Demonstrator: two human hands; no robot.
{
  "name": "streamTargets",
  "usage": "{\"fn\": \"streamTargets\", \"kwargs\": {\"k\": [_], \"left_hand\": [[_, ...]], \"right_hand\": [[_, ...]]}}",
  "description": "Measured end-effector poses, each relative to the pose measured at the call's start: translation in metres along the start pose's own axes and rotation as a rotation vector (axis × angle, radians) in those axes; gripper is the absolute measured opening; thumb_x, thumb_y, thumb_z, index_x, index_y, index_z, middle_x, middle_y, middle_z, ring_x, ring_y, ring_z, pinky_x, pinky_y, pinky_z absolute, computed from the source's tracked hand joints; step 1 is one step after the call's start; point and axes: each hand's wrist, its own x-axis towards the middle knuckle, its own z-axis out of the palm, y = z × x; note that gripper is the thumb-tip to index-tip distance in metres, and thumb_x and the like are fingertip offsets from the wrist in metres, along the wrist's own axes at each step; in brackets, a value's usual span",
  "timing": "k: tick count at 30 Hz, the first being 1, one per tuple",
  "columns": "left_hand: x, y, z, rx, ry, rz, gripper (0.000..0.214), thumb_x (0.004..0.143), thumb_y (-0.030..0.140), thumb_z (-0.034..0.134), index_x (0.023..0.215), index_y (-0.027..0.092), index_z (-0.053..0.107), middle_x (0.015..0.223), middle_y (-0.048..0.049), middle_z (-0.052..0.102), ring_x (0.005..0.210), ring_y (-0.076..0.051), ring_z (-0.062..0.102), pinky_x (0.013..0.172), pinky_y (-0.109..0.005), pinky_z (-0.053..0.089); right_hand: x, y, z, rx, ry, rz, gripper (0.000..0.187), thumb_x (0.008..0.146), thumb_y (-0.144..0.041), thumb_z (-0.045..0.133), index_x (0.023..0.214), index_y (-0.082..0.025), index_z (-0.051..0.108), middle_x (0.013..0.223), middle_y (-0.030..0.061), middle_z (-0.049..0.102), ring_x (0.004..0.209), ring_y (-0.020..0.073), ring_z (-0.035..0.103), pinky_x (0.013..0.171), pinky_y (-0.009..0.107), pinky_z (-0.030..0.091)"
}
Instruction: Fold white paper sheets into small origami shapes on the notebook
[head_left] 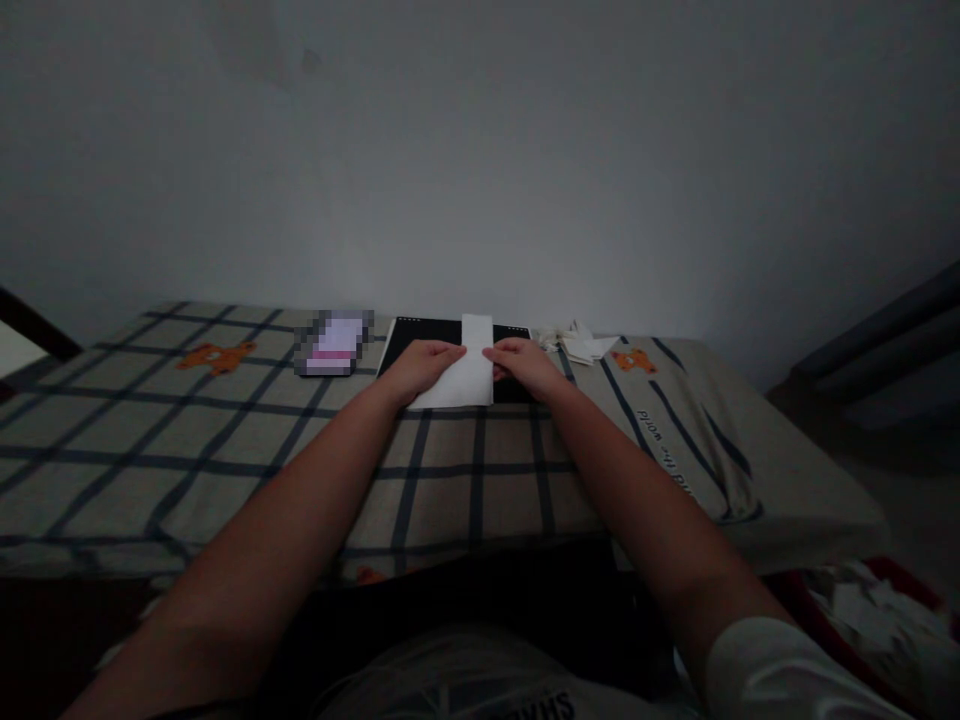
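A white sheet of paper [457,387], with a narrower upright strip at its far end, lies over a black flat board or folder [431,330]. At the left side of the paper, my left hand [421,367] presses it with the thumb stretched towards the middle. Across from it, my right hand [526,366] pinches the paper's right edge between thumb and fingers. Both thumb tips come close together at the strip. The fingers under my left hand are partly hidden.
A phone [335,345] with a lit, blurred screen lies left of the board. Folded white paper pieces [583,343] sit to its right. A checked cloth [247,420] covers the table against a grey wall [480,150]. A red bin [900,575] of paper scraps stands low at the right.
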Motion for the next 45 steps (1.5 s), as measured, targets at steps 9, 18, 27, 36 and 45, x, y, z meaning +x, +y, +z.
{"fn": "streamTargets", "kwargs": {"k": [9,18,27,36,45], "left_hand": [[0.0012,-0.0006,-0.0014,0.201,0.026,0.18,0.037,0.077,0.048,0.056,0.088,0.016,0.073,0.087,-0.0063,0.071,0.076,-0.018,0.06,0.066,-0.026,0.043],[0.002,-0.0016,-0.0038,0.22,-0.018,0.193,0.039,0.078,0.048,0.054,0.088,0.015,0.072,0.086,-0.0058,0.07,0.075,-0.017,0.058,0.065,-0.025,0.041],[0.0016,-0.0001,-0.0051,0.221,-0.098,0.172,0.04,0.077,0.048,0.056,0.09,0.014,0.071,0.083,-0.0054,0.069,0.071,-0.015,0.056,0.061,-0.024,0.04],[0.001,0.001,-0.0035,0.257,-0.092,0.175,0.041,0.079,0.048,0.053,0.091,0.014,0.072,0.086,-0.0052,0.07,0.073,-0.016,0.057,0.061,-0.024,0.039],[0.0027,-0.0011,-0.0053,0.262,-0.126,0.18,0.04,0.079,0.047,0.054,0.091,0.013,0.071,0.083,-0.0049,0.069,0.068,-0.014,0.055,0.058,-0.023,0.038]], "right_hand": [[-0.0022,-0.0041,0.0001,-0.024,0.007,0.03,0.021,0.071,-0.035,0.068,0.07,-0.015,0.06,0.063,0.0007,0.06,0.056,0.0089,0.056,0.055,0.023,0.049],[-0.0003,-0.0004,-0.0009,-0.019,-0.014,0.005,0.026,0.069,-0.038,0.07,0.067,-0.016,0.056,0.061,-0.0007,0.058,0.055,0.0086,0.056,0.053,0.021,0.049],[-0.0001,-0.0075,0.0003,0.15,0.054,-0.022,0.025,0.071,-0.039,0.067,0.077,-0.015,0.062,0.066,0.0,0.062,0.057,0.0085,0.057,0.056,0.022,0.051],[0.0009,-0.0061,0.0001,0.068,0.122,-0.047,0.025,0.068,-0.037,0.07,0.066,-0.016,0.056,0.059,-0.0023,0.057,0.052,0.0084,0.055,0.055,0.023,0.048],[-0.0015,-0.0073,0.0002,-0.004,0.125,-0.055,0.027,0.067,-0.039,0.07,0.067,-0.015,0.057,0.06,-0.0008,0.058,0.054,0.0095,0.056,0.056,0.025,0.049]]}}
